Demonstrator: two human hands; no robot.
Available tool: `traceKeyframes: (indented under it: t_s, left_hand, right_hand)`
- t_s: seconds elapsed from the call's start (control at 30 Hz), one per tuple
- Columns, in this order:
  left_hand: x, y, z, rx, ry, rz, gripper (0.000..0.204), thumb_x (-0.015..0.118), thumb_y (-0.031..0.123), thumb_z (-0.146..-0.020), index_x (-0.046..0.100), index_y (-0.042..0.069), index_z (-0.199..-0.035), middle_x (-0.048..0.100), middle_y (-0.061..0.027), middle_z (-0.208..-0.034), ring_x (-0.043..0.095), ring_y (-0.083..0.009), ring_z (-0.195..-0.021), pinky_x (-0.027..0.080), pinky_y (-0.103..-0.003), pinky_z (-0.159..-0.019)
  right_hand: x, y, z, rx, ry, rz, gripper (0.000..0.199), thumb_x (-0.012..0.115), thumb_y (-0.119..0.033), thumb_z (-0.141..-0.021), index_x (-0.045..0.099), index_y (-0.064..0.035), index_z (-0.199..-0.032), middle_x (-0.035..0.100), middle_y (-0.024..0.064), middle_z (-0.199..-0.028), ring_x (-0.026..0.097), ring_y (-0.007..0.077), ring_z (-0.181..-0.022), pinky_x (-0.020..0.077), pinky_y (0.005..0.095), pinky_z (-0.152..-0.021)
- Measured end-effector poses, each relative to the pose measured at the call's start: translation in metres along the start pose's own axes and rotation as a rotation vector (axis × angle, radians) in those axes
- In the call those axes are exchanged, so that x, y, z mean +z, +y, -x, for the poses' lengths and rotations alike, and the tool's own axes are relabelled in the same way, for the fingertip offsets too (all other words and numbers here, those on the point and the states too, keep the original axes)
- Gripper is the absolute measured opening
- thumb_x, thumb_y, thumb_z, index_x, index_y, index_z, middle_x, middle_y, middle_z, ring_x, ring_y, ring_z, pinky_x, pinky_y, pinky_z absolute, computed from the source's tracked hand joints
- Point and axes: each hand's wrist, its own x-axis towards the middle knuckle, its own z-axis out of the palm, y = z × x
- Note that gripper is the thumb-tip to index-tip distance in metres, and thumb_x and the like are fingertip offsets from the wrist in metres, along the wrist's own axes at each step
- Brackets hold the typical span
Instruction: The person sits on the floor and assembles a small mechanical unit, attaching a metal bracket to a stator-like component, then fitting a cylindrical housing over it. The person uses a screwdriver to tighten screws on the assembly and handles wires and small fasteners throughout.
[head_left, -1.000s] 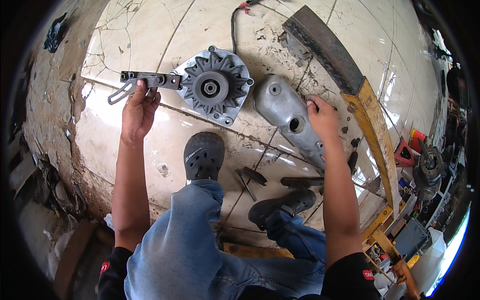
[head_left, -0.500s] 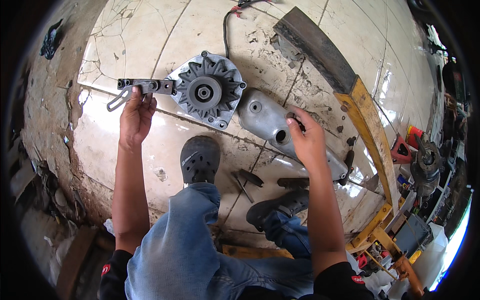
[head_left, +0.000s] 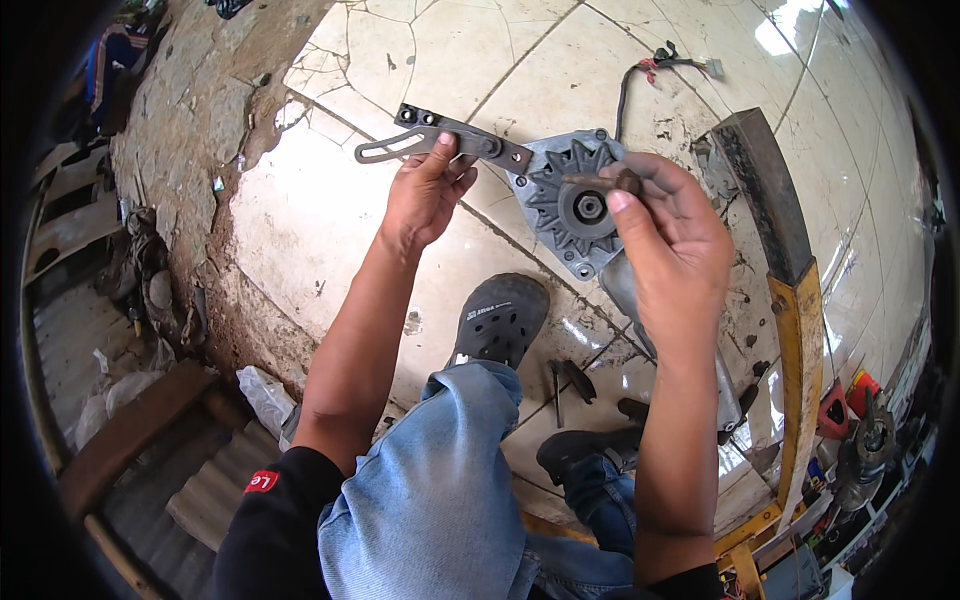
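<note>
Head view: I see the person's left hand [head_left: 430, 190] closed in a pinch on a slotted metal bracket [head_left: 487, 145], thumb on the upper face, fingers beneath. The bracket's right end sits at the edge of the alternator [head_left: 589, 208]; whether the two touch cannot be told. The alternator lies on the tiled floor [head_left: 330, 230], pulley upward, with its cable [head_left: 622, 105] leading off the far side.

The right hand [head_left: 682, 225] grips a rusty bolt [head_left: 597, 183] between thumb and fingers. The bolt's head is at the fingertips; its shank points left, toward the bracket's end, above the fan blades.

Changes: half a second ago the right hand was over the grey metal cover [head_left: 622, 290] with a dark piece in its fingers. It has since moved to the alternator, and the bolt's shank is now plainly visible. The left hand keeps its hold. The whole scene has shifted rightward and the bracket now slopes down to the right. The cover lies beside the alternator, partly hidden by the right forearm.
</note>
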Motion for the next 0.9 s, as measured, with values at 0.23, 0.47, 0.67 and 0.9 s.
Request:
traceKeyframes:
  t_s: [0.23, 0.47, 0.67, 0.9]
  left_hand:
    - [-0.002, 0.012, 0.003, -0.005, 0.019, -0.066, 0.016, 0.067, 0.024, -0.095, 0.065, 0.01, -0.101, 0.069, -0.0028, -0.099, 0.064, -0.0138, -0.093, 0.05, -0.034, -0.085]
    - [0.002, 0.01, 0.004, -0.017, 0.016, -0.057, 0.017, 0.065, 0.026, -0.096, 0.065, 0.011, -0.104, 0.07, -0.003, -0.105, 0.062, -0.0167, -0.1, 0.046, -0.038, -0.091]
    - [-0.003, 0.008, 0.002, -0.021, 0.013, -0.049, 0.017, 0.065, 0.025, -0.096, 0.064, 0.011, -0.105, 0.07, -0.003, -0.106, 0.062, -0.0171, -0.103, 0.045, -0.039, -0.092]
    - [0.003, 0.008, 0.003, -0.013, 0.036, -0.029, 0.017, 0.065, 0.028, -0.096, 0.064, 0.012, -0.102, 0.069, -0.0015, -0.101, 0.062, -0.0139, -0.097, 0.046, -0.038, -0.094]
  right_hand:
    - [0.036, 0.021, -0.033, 0.001, -0.084, 0.481, 0.024, 0.065, -0.009, -0.088, 0.066, -0.0024, -0.11, 0.071, 0.0162, -0.089, 0.069, 0.028, -0.08, 0.0516, 0.0361, -0.072]
    - [0.046, 0.033, -0.041, -0.003, -0.126, 0.583, 0.024, 0.065, -0.008, -0.087, 0.066, -0.0016, -0.11, 0.07, 0.0201, -0.093, 0.067, 0.0364, -0.086, 0.0515, 0.0397, -0.075]
    - [0.048, 0.026, -0.039, -0.23, -0.168, 0.838, 0.023, 0.066, -0.004, -0.085, 0.067, -0.0025, -0.108, 0.069, 0.0188, -0.093, 0.063, 0.037, -0.092, 0.049, 0.0451, -0.08]
    - [0.043, 0.02, -0.04, -0.254, -0.248, 0.883, 0.023, 0.064, -0.003, -0.085, 0.067, -0.0014, -0.108, 0.069, 0.0178, -0.096, 0.062, 0.0376, -0.094, 0.0486, 0.0449, -0.082]
